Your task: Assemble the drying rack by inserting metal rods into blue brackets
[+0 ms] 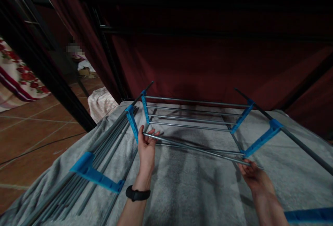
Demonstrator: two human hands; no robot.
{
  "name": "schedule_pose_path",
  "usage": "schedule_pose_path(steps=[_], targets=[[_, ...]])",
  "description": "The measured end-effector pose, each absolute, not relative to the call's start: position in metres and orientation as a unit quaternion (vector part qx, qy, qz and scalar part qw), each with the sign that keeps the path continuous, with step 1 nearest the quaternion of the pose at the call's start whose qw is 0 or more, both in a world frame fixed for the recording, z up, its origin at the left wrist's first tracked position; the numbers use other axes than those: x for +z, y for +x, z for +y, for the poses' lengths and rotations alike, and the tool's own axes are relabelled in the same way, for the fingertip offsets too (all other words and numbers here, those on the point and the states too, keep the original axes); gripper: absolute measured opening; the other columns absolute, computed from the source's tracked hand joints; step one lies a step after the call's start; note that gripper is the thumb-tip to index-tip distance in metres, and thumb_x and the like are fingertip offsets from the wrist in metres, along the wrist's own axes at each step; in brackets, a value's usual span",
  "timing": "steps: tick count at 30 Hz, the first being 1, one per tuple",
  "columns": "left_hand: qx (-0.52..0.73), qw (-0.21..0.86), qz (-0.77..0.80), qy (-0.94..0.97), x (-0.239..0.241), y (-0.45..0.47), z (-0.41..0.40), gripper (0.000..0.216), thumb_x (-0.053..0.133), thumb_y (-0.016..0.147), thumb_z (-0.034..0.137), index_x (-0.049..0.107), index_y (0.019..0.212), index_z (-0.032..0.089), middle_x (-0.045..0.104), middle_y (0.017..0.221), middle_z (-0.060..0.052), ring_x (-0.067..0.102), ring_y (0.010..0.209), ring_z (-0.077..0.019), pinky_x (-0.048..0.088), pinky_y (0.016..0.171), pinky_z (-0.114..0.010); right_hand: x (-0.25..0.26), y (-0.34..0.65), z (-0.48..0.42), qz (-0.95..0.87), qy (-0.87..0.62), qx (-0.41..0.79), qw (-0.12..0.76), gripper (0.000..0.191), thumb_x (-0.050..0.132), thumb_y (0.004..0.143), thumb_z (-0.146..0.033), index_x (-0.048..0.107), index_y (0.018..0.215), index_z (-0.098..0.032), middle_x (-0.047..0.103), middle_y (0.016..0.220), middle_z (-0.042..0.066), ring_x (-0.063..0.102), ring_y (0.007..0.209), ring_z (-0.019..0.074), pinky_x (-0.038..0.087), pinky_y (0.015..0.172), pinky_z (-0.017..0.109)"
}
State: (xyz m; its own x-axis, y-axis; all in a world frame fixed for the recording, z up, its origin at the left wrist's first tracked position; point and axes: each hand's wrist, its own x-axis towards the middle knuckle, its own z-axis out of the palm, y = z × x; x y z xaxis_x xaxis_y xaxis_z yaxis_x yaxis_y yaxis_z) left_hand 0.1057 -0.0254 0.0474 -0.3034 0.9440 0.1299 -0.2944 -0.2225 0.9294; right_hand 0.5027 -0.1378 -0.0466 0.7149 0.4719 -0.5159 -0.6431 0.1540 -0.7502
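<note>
My left hand (147,149), with a black band on its wrist, is palm up and holds the left end of a thin grey metal rod (223,157) between thumb and fingers. It is close to a blue plastic bracket (133,125). My right hand (253,173) grips the same rod near its right end, just below another blue bracket (262,138). The held rod slopes down to the right and crosses a rod fitted between these brackets. Behind them, several crossbars (192,118) span the far left bracket (145,108) and the far right bracket (242,117).
Several loose grey rods (104,156) lie at the left beside a blue bracket (96,175). A grey blanket (187,191) lies beneath the frame. Dark metal posts (59,69) and maroon curtains (182,69) surround it. Tiled floor (44,132) shows at left, with a cable.
</note>
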Motion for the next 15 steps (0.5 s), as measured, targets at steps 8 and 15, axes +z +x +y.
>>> schedule_pose_path(steps=[8, 15], targets=[[0.735, 0.473, 0.378, 0.306, 0.056, 0.108, -0.032, 0.086, 0.063, 0.086, 0.023, 0.009, 0.152, 0.034, 0.069, 0.103, -0.007, 0.070, 0.093, -0.0206, 0.053, 0.093, -0.042, -0.045, 0.498, -0.137, 0.083, -0.524, 0.384, 0.755, 0.021, 0.048, 0.086, -0.009, 0.060, 0.073, -0.021, 0.064, 0.074, -0.001, 0.067, 0.063, 0.0107, 0.060, 0.066, 0.027], [0.689, 0.559, 0.411, 0.209, 0.049, 0.102, -0.025, 0.021, 0.044, 0.095, 0.031, 0.057, 0.097, 0.016, 0.065, 0.080, -0.005, 0.070, 0.085, -0.0208, 0.055, 0.092, -0.043, -0.037, 0.478, -0.132, 0.044, -0.527, 0.356, 0.770, 0.016, 0.050, 0.087, -0.013, 0.059, 0.075, -0.021, 0.064, 0.070, -0.003, 0.065, 0.061, 0.0096, 0.059, 0.072, 0.027]])
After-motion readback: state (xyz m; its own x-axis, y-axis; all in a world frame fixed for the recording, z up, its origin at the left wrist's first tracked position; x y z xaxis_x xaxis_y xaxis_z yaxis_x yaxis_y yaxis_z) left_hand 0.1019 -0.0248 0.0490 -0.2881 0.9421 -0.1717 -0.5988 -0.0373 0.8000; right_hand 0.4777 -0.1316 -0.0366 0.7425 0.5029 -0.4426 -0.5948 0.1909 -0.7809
